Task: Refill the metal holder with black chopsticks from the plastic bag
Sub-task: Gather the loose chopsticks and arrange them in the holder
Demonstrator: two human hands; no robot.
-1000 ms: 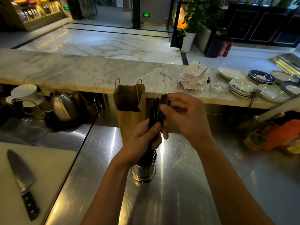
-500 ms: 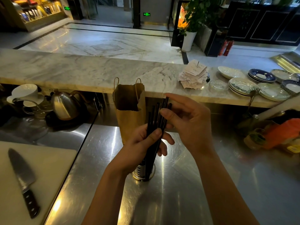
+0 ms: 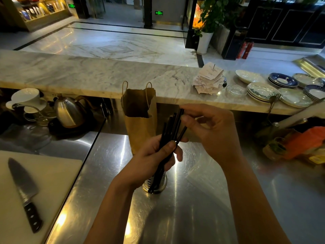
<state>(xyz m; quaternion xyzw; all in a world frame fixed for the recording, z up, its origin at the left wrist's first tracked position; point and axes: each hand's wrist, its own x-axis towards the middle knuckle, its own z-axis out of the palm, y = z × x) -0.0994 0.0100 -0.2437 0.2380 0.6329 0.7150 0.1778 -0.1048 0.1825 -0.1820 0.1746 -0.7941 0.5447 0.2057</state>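
Left hand (image 3: 151, 159) grips the chopsticks (image 3: 171, 131) above the holder (image 3: 154, 182); right hand (image 3: 211, 131) pinches their tops, just before the paper bag (image 3: 140, 120).

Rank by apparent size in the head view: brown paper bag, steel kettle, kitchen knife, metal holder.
1. Brown paper bag
2. Kitchen knife and steel kettle: too alike to rank, and the knife lies nearer the camera.
3. Metal holder: smallest, though partly hidden by the left hand.

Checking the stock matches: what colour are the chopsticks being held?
Black chopsticks, clearest in the head view.
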